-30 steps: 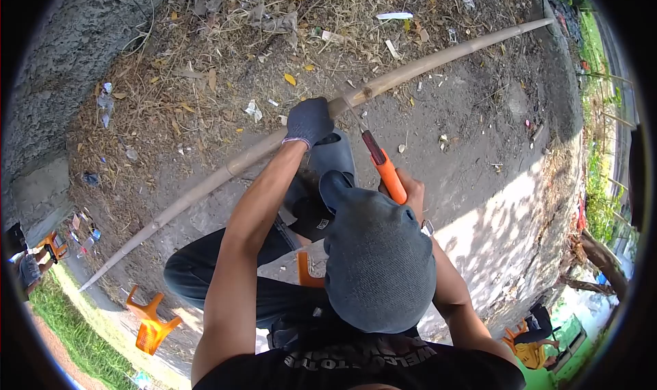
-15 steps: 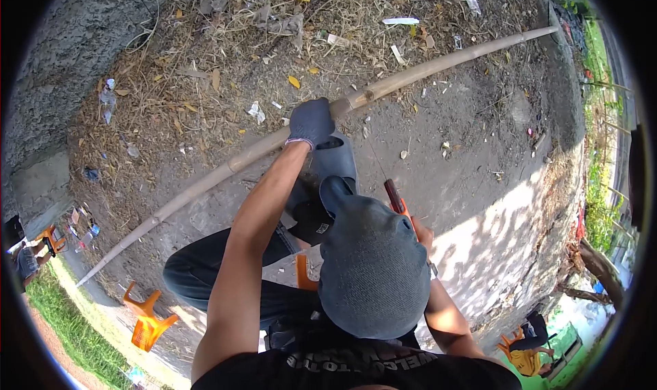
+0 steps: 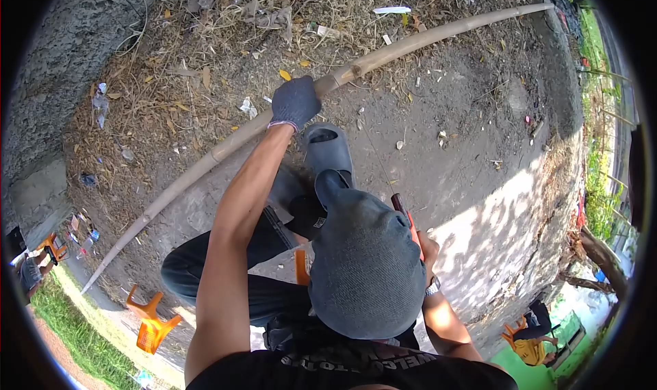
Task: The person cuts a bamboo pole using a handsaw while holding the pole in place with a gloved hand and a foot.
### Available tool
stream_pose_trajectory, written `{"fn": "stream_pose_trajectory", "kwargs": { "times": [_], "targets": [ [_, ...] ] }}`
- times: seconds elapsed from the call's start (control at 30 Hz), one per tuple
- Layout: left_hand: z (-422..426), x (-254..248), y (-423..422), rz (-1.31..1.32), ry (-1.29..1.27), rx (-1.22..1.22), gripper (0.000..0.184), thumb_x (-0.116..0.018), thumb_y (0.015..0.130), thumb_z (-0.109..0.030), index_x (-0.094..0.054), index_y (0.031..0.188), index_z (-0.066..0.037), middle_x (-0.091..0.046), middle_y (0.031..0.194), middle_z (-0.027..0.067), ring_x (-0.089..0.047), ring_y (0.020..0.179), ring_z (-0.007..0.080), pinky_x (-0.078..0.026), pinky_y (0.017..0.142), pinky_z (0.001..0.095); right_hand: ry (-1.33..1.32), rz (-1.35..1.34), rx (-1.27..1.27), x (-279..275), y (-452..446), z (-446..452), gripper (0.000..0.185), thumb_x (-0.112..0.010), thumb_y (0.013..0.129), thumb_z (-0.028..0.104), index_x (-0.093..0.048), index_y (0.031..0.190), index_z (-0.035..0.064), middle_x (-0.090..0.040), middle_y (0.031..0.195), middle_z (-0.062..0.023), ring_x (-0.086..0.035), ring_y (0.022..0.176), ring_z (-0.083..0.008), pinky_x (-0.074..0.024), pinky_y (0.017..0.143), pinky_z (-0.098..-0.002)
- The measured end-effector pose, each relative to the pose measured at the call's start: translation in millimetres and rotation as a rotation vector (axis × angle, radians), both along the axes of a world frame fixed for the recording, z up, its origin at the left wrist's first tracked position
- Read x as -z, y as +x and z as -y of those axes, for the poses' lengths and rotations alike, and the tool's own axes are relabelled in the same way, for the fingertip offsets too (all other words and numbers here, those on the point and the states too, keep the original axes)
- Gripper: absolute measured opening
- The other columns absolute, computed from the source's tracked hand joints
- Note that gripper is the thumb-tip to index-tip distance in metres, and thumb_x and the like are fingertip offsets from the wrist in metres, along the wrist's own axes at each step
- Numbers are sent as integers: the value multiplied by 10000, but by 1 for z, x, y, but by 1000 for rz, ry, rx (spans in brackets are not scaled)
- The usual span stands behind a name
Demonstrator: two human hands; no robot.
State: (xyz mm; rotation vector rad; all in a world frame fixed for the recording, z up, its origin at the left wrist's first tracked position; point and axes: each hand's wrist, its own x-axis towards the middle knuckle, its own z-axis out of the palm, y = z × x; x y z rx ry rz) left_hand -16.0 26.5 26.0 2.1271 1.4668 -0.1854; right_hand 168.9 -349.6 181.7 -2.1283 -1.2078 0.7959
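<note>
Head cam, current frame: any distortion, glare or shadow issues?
Head view: strong fisheye, black corners, pole looks bowed, perhaps partly from the lens; head view: bright dappled sun on the ground at right, gloved left hand in shade; head view: blade of the saw too faint to make out clearly.

1 long, tan bamboo pole [image 3: 383, 56] slants across the ground [image 3: 445, 171], tapering toward the ground's right edge; 1 orange-handled saw [image 3: 413, 229] (partly hidden) tilts clear.
</note>
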Motion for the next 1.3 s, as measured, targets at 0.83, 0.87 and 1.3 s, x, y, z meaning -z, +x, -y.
{"fn": "stream_pose_trajectory", "kwargs": {
  "times": [0.83,0.87,1.3],
  "targets": [
    [-5,-12,-2,-8,56,14,315,-739,842,-271,-728,1079,-63,-767,980,230,-754,961,407,-597,859,537,57,-202,-1,25,-2,-70,229,-788,834,219,-728,944,27,-645,663,-111,-664,567,-187,-497,585,-329],
    [5,-8,1,-11,64,8,318,-745,841,-279,-725,1071,-61,-766,976,233,-755,962,405,-598,857,532,47,-282,42,30,-6,-107,195,-780,838,189,-729,940,31,-631,648,-115,-651,559,-182,-494,578,-338],
    [35,31,1,29,82,6,379,-772,841,-335,-679,1088,-62,-763,927,209,-759,893,392,-599,806,525,127,-377,110,-79,22,-168,168,-746,910,77,-752,1041,-29,-728,787,-76,-659,676,-114,-518,644,-290]
  ]
}}
